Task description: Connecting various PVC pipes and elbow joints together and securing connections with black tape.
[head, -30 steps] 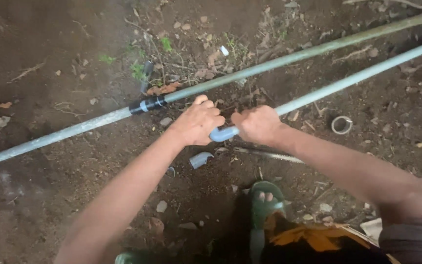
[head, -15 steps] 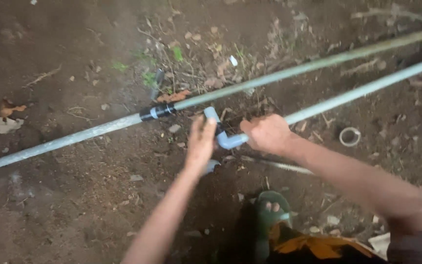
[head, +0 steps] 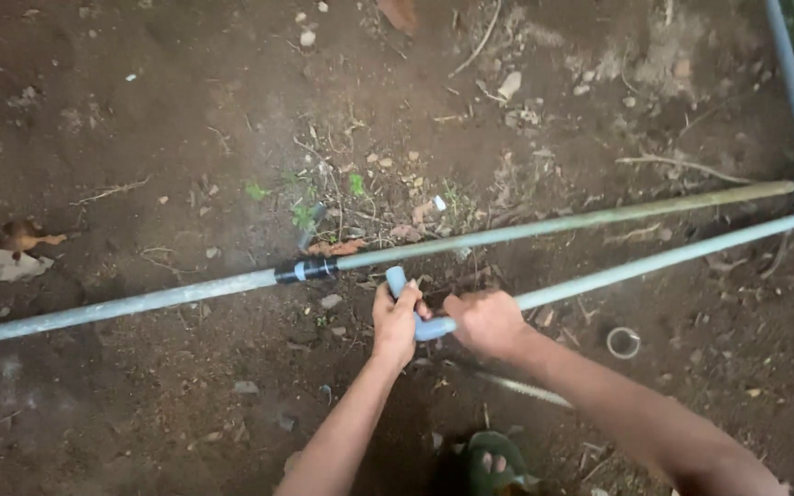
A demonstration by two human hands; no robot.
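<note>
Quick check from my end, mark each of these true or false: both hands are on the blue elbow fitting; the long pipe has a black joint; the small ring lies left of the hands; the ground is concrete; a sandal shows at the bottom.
1. Both hands are on the blue elbow fitting. True: the left hand and right hand both grip it.
2. The long pipe has a black joint. True.
3. The small ring lies left of the hands. False: it lies to their right.
4. The ground is concrete. False: it is bare soil with twigs and stones.
5. A sandal shows at the bottom. True.
</note>
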